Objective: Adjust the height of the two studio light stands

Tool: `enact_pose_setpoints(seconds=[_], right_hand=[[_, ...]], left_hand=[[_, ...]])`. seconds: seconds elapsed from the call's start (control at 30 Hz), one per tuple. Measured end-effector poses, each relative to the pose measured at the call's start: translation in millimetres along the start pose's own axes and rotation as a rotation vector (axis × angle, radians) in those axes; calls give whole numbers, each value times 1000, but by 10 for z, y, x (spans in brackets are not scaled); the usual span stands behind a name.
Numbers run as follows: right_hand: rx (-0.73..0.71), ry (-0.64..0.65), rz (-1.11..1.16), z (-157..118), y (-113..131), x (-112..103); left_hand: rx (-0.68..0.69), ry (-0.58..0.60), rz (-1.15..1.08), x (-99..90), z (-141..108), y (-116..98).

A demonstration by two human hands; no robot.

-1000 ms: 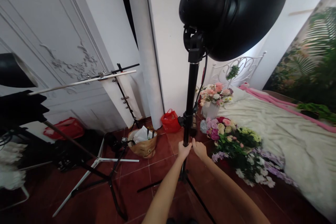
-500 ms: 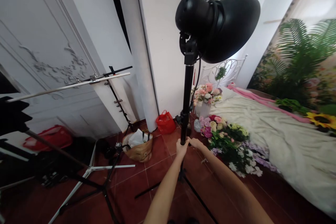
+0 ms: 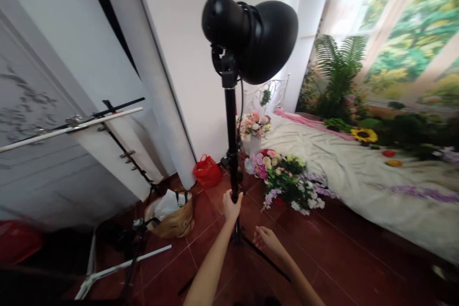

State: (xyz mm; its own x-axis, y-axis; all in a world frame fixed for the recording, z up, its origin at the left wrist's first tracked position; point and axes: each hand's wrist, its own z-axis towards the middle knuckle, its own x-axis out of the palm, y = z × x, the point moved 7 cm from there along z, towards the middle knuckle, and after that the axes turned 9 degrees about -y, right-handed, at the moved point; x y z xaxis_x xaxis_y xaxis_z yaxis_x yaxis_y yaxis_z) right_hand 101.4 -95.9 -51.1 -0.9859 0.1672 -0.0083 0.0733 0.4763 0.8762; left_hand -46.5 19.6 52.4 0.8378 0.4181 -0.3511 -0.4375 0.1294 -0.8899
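A black studio lamp (image 3: pixel 251 33) with a wide reflector tops an upright black stand (image 3: pixel 231 129), its cable coiled behind the reflector. My left hand (image 3: pixel 232 205) is wrapped round the pole of the stand, low down. To the right of the pole, my right hand (image 3: pixel 264 239) is off the stand, over one of its legs in the view. Its fingers are partly curled; whether anything is between them cannot be made out. The stand's legs spread on the red tiled floor.
Artificial flowers (image 3: pixel 287 177) lie beside a bed (image 3: pixel 322 153) at the right. A red bag (image 3: pixel 207 171) and a woven basket (image 3: pixel 172 215) are on the floor to the left. A white stand leg (image 3: pixel 132 260) juts out at lower left.
My right hand has let go of the pole and moved down and to the right. My left hand still holds it. The view has turned right, showing more of the bed and backdrop.
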Motion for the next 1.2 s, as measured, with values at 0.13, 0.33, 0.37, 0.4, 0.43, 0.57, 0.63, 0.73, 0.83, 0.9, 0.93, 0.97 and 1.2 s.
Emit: enact_pose_setpoints(seconds=[0.13,0.33,0.37,0.4,0.43,0.57,0.63,0.73,0.83,0.9,0.93,0.97,1.2], right_hand=[[65,-81,107,-413,-487,-319],[119,-270,173,-1013,-1081,-1051],[121,-308,189,-1116,-1140,-1202],[115,-351,209,-1223,-1185,-1365],[104,-394,231,-1338,-1219,-1539],[81,-553,346,-1914,-1368,-2340],[94,-623,403,-2285,-1503,-2794],[96,-765,472,-2936,-1781,-3521],[64,-931,537,-3626,-2116,-4229],[28,-1043,577,-4065,-2345,-4654],[4,-1093,596,-4269,-2450,-4847],[-24,-1139,613,-4458,-2546,-5024],[-61,-1439,724,-5333,-3014,-5843]], left_hand=[[-11,-73,90,-124,-306,462],[-387,157,283,2,-1206,1420],[-419,255,274,125,-1409,1464],[-437,351,253,272,-1620,1458],[-439,438,225,439,-1837,1402],[-363,666,42,1220,-2761,773],[-321,770,-79,1629,-3305,305],[-245,979,-251,2154,-4250,-483],[-137,1206,-383,2491,-5244,-1285],[-35,1289,-443,2623,-5829,-1791],[19,1310,-466,2674,-6089,-2032],[69,1325,-485,2721,-6329,-2263],[269,1342,-573,3019,-7540,-3624]])
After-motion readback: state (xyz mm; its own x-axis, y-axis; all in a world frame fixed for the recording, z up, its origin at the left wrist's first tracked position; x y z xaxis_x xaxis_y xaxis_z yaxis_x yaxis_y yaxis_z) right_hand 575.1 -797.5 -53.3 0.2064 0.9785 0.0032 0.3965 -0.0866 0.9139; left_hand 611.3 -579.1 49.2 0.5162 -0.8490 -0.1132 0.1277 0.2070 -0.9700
